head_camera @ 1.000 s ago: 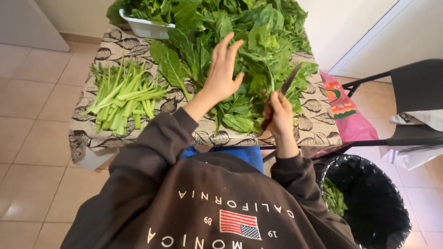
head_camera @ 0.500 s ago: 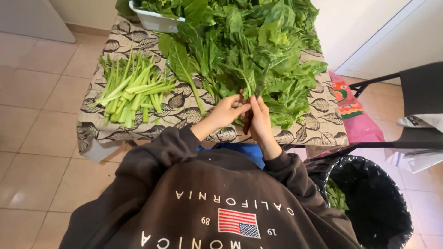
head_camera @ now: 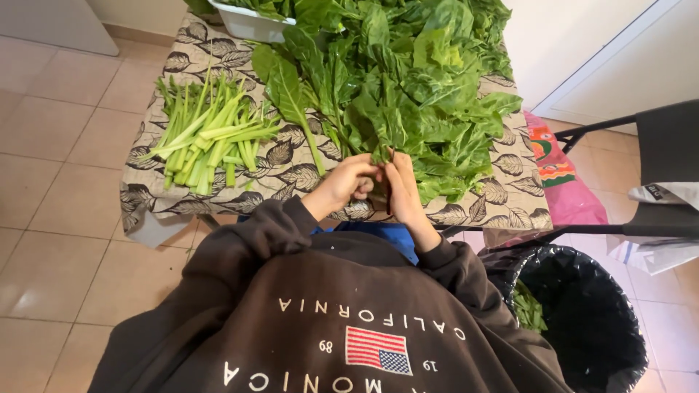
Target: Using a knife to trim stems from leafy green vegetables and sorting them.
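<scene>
Dark brown sweatshirt fills the near view; I read everything else from the tabletop just beyond it.

At the tabletop's near edge, my left hand and right hand sit touching each other. Both are clenched around the base of a leafy green stem, fingers curled; what else the palms hide I cannot tell.

That stem rises from the hands into the big leaf pile covering the tabletop's right and far half. Judgement: leaves are light, soft, tear easily and probably a bit slick; the stalk is the stiffer part, so the hold belongs low on the stalk, not on the blade.

On the tabletop's left half lies a heap of bare trimmed stalks, well apart from the hands.

At the far edge, a white tub, partly under leaves.

Beside the tabletop's right near corner, on the floor: black-lined bin with green scraps inside.
</scene>
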